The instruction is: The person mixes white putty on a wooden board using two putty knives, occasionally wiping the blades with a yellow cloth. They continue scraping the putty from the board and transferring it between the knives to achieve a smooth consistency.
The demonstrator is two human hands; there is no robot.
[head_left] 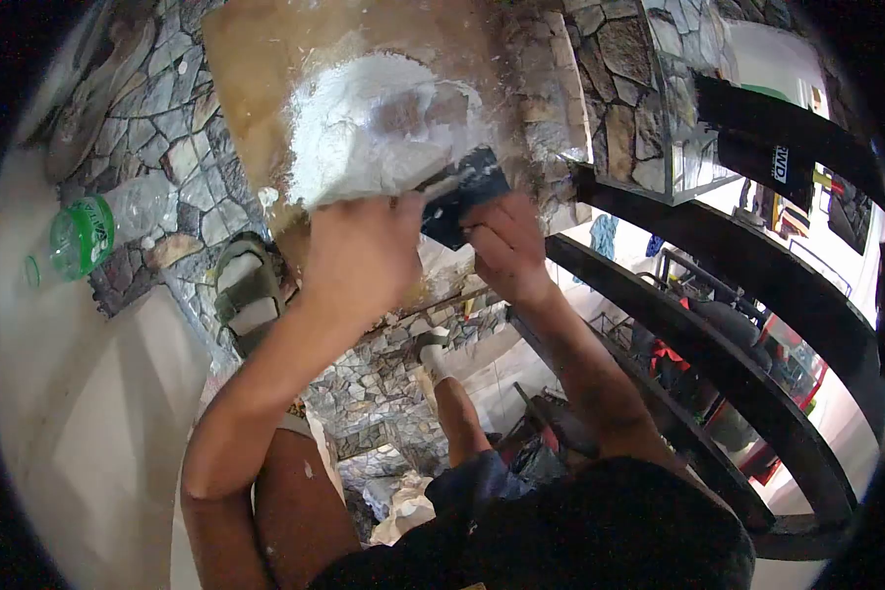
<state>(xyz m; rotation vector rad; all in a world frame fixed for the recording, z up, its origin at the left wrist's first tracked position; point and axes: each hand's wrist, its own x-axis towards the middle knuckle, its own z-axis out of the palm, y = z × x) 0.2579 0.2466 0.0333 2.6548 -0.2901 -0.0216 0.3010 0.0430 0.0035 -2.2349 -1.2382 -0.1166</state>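
A thick patch of white putty (334, 123) is spread on a brown board (251, 98). My right hand (509, 246) grips a dark, flat scraper (482, 179) smeared with white at the near edge of the patch. Close beside it, my left hand (364, 246) is closed, its fingers curled down by the putty. A pale narrow strip runs from the left fingers across the dark scraper; what the left hand holds is hidden by the fingers.
To the left, a clear bottle with a green label (84, 236) lies on the stone-patterned surface (182, 138). A sandal (246, 285) rests near the board. Curved black stair-like bars (718, 354) cross the right side, with the lower room visible between them.
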